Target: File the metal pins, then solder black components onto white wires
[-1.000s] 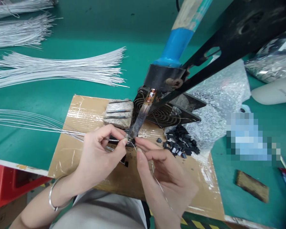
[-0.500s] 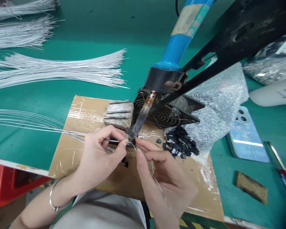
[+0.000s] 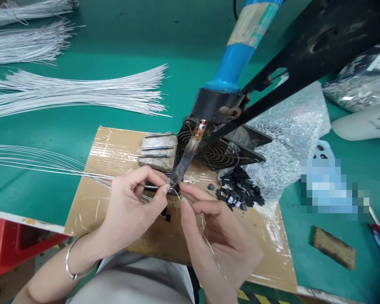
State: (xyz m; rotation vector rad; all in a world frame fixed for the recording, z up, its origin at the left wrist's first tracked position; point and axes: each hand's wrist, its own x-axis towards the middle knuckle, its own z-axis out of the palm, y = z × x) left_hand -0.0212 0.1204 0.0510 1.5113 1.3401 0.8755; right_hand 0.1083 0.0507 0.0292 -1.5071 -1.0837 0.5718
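Under the tip of a blue-handled soldering iron (image 3: 229, 69), held by a black bracket, my two hands nearly meet. My left hand (image 3: 134, 211) is closed, thumb and forefinger pinching a thin white wire (image 3: 150, 186) close to the iron's tip; the exact end is hidden by the fingertips. My right hand (image 3: 220, 234) pinches a thin strand of solder wire (image 3: 213, 253), which bends up toward the tip and trails back across the palm. More white wires (image 3: 57, 164) run in from the left beneath my left hand, one with a small black piece (image 3: 167, 218) at its end.
A cardboard sheet (image 3: 114, 147) covers the green bench. On it lie a pale block (image 3: 160, 162) with metal rods, a black fan (image 3: 221, 156) and small black pieces (image 3: 239, 188). Bubble wrap (image 3: 291, 139) and a brown pad (image 3: 333, 248) are at right; wire bundles (image 3: 82, 93) lie behind.
Both hands, the solder wire and the iron stay practically in place. A pixelated patch now covers the blue phone at right.
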